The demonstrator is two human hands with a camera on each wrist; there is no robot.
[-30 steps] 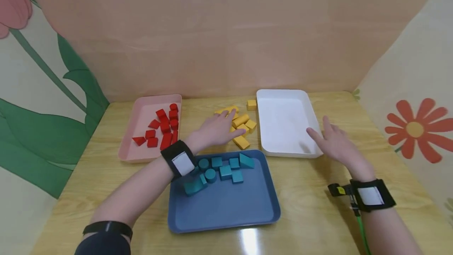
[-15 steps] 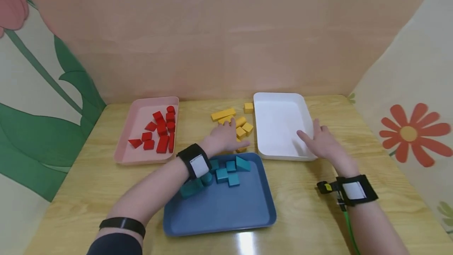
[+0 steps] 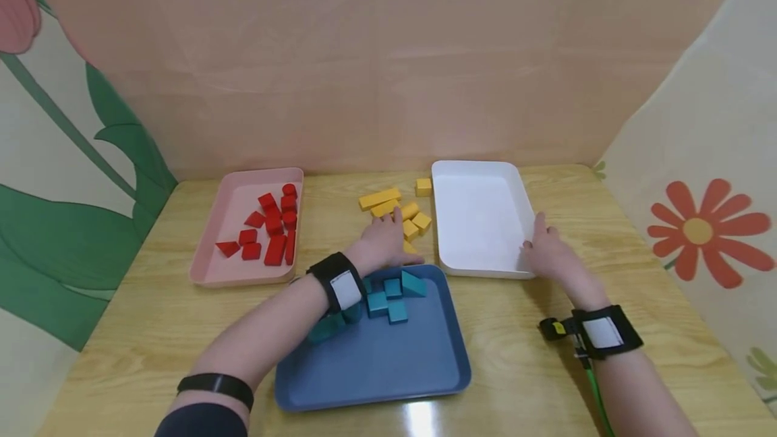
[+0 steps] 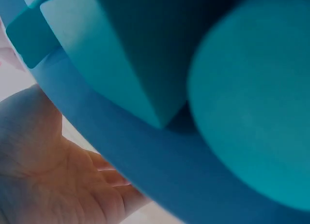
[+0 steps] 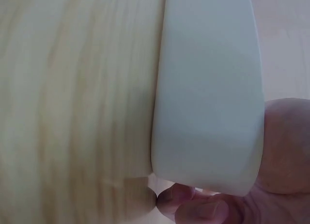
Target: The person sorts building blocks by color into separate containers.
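Observation:
My left hand (image 3: 382, 245) reaches past the blue tray (image 3: 394, 363) to several yellow blocks (image 3: 410, 229), its fingers among them and partly covering them. In the left wrist view, the palm (image 4: 58, 180) shows beyond the tray's rim, with the fingers loosely extended; no block appears in it. My right hand (image 3: 552, 258) grips the near right corner of the white tray (image 3: 479, 218). Up close in the right wrist view, the thumb (image 5: 286, 141) lies over the rim and curled fingers (image 5: 203, 204) sit against the tray's outer side.
Several teal blocks (image 3: 397, 311) lie in the blue tray, some hidden beneath my left wrist. At the left, a pink tray (image 3: 209, 248) holds several red blocks (image 3: 275, 250). One yellow cube (image 3: 423, 187) stands apart, beside the white tray. A wall (image 3: 388, 86) closes off the table's back.
My left hand has drawn slightly nearer over the yellow blocks. My right hand has gone from spread fingers to gripping the white tray's corner. The whole view has shifted slightly.

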